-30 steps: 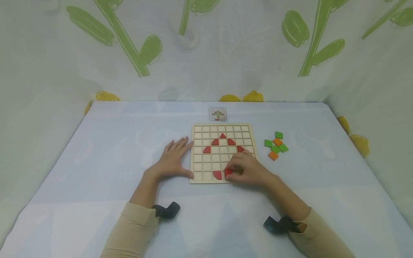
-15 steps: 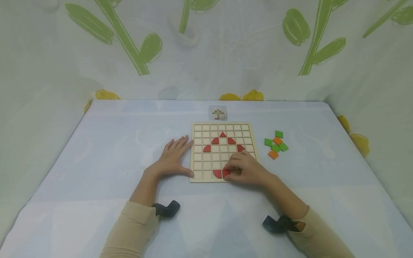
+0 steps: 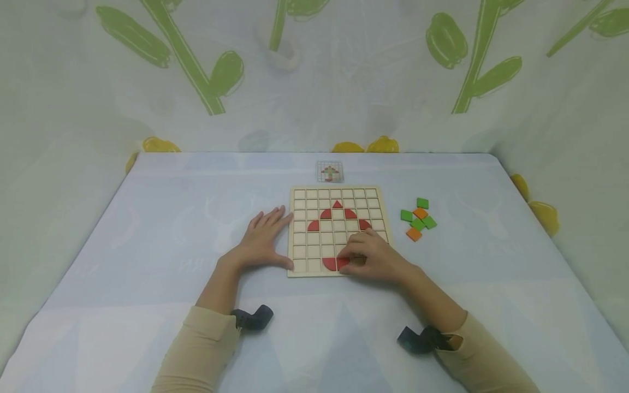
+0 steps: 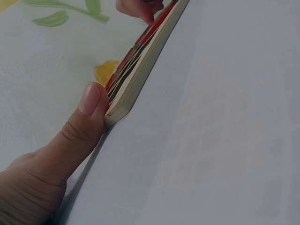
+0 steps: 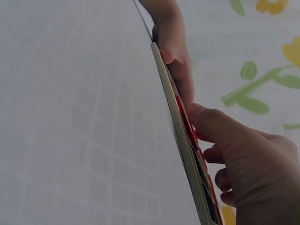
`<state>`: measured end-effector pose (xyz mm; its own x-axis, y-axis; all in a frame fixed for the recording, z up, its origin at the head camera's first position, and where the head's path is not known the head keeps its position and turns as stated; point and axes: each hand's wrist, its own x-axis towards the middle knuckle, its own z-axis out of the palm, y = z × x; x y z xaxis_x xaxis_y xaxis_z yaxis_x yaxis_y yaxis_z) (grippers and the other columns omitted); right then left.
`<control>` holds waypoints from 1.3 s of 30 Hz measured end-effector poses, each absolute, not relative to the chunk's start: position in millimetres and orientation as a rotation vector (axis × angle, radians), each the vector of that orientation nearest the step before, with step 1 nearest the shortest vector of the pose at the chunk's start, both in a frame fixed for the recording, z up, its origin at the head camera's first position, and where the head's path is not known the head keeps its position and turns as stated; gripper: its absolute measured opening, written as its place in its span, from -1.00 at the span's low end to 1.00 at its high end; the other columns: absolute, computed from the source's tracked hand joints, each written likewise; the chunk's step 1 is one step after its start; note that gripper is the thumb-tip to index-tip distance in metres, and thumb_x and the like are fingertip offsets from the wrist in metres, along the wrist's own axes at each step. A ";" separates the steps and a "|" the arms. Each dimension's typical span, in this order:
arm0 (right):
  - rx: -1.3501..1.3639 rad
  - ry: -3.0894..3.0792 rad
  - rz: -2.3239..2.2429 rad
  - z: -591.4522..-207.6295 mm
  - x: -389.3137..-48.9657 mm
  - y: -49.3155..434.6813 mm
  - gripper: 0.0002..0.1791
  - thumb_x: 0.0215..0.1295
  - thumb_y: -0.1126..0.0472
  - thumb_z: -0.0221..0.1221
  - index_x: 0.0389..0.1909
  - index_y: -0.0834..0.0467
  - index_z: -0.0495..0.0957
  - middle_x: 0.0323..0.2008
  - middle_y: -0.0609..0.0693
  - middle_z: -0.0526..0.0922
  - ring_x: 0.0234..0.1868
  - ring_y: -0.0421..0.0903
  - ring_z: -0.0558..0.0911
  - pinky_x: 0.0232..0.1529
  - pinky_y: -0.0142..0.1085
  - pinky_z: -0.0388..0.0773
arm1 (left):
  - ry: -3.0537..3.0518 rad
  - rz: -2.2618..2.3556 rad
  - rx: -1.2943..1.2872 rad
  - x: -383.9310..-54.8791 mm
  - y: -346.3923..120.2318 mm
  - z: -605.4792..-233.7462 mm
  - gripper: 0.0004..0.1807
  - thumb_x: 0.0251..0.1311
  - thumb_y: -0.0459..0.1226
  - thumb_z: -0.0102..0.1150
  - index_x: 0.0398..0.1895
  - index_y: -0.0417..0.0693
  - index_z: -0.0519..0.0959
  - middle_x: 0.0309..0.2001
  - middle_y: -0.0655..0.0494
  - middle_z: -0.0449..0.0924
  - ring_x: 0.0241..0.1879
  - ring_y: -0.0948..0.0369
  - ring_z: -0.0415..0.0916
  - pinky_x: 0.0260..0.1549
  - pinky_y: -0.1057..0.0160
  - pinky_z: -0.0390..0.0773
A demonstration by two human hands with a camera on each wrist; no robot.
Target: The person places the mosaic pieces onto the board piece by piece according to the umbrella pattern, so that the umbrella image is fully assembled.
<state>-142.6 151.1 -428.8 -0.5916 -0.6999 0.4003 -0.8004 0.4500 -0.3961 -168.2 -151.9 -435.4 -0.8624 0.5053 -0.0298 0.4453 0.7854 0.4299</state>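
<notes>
A square wooden grid board (image 3: 300,251) lies on the table with red pieces set in its cells. My left hand (image 3: 260,240), fingers spread, rests along its left edge, and the thumb (image 4: 89,101) touches the near-left corner. In the bottom row, my right hand (image 3: 373,256) pinches a red quarter-circle tile (image 3: 342,264) with thumb and curled fingers, partly covering it. Another red quarter-circle tile (image 3: 329,264) sits directly to its left. Higher up are a red triangle (image 3: 337,204) and several more red quarter-circles. My right hand hides the board's lower right cells.
Behind the board lies a small card (image 3: 330,172) with a printed grid pattern. Right of the board is a loose cluster of green tiles (image 3: 406,215) and orange tiles (image 3: 414,234). A printed cloth wall (image 3: 334,82) stands behind the table (image 3: 196,174).
My right hand has moved slightly left, bringing the red quarter-circle tile down into the bottom-row cell beside the other one. My left hand has stayed at the board's edge.
</notes>
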 end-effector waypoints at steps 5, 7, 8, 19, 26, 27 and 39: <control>1.231 -2.580 0.874 -427.1 -143.7 152.7 -0.76 -0.04 0.06 0.42 -0.31 0.00 0.71 -0.45 -0.27 0.58 -0.39 -0.35 0.43 -0.20 -0.35 0.29 | 2.832 0.598 0.741 -168.6 -153.8 -436.0 0.33 -0.38 0.30 0.42 0.48 -0.07 0.02 0.50 -0.11 -0.17 0.49 0.00 -0.26 0.40 -0.08 -0.31; 1.191 -2.615 0.868 -425.6 -144.8 153.8 -0.76 -0.03 0.05 0.42 -0.30 0.00 0.70 -0.43 -0.27 0.59 -0.38 -0.35 0.44 -0.18 -0.33 0.32 | 2.831 0.595 0.741 -169.3 -154.7 -436.5 0.33 -0.38 0.30 0.42 0.48 -0.07 0.01 0.51 -0.10 -0.17 0.49 0.00 -0.27 0.40 -0.07 -0.31; 1.179 -2.623 0.858 -424.5 -145.7 154.4 -0.75 -0.03 0.05 0.42 -0.30 0.01 0.70 -0.42 -0.26 0.60 -0.36 -0.34 0.46 -0.18 -0.32 0.33 | 2.832 0.596 0.741 -169.6 -155.1 -436.5 0.33 -0.37 0.29 0.42 0.48 -0.07 0.01 0.51 -0.10 -0.17 0.49 0.00 -0.27 0.40 -0.07 -0.31; 1.158 -2.558 0.860 -420.3 -157.0 169.4 -0.76 -0.04 0.16 0.42 -0.31 0.12 0.69 -0.44 -0.13 0.64 -0.35 -0.22 0.52 -0.19 -0.23 0.36 | 2.827 0.608 0.738 -171.6 -156.9 -438.5 0.33 -0.36 0.31 0.40 0.49 -0.04 0.00 0.51 -0.08 -0.19 0.49 0.02 -0.28 0.40 -0.06 -0.33; 1.041 -2.650 0.926 -417.5 -159.9 184.7 -0.74 -0.05 0.17 0.44 -0.30 0.13 0.68 -0.45 -0.15 0.60 -0.39 -0.23 0.48 -0.26 -0.25 0.29 | 2.829 0.636 0.746 -171.0 -155.1 -438.5 0.32 -0.38 0.28 0.43 0.48 -0.06 0.02 0.51 -0.08 -0.17 0.49 0.01 -0.26 0.41 -0.07 -0.32; 1.012 -2.672 0.939 -417.2 -159.2 187.2 -0.74 -0.06 0.18 0.44 -0.30 0.13 0.68 -0.45 -0.16 0.58 -0.39 -0.24 0.47 -0.27 -0.26 0.28 | 2.827 0.638 0.748 -170.9 -154.5 -438.9 0.32 -0.38 0.28 0.43 0.48 -0.06 0.03 0.51 -0.09 -0.16 0.49 0.01 -0.26 0.41 -0.07 -0.32; 0.968 -2.584 1.003 -419.3 -154.1 218.0 -0.72 -0.11 0.32 0.44 -0.30 0.19 0.65 -0.45 -0.09 0.59 -0.41 -0.16 0.43 -0.41 -0.41 0.33 | 2.830 0.644 0.754 -169.2 -153.5 -438.8 0.34 -0.40 0.29 0.43 0.48 -0.06 0.02 0.51 -0.09 -0.18 0.49 0.01 -0.27 0.40 -0.08 -0.33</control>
<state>-154.1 218.0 -419.3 -0.7639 -0.5047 0.4023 -0.6439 0.5540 -0.5276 -169.2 -153.5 -438.8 -0.8640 0.5027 -0.0274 0.4413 0.7824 0.4393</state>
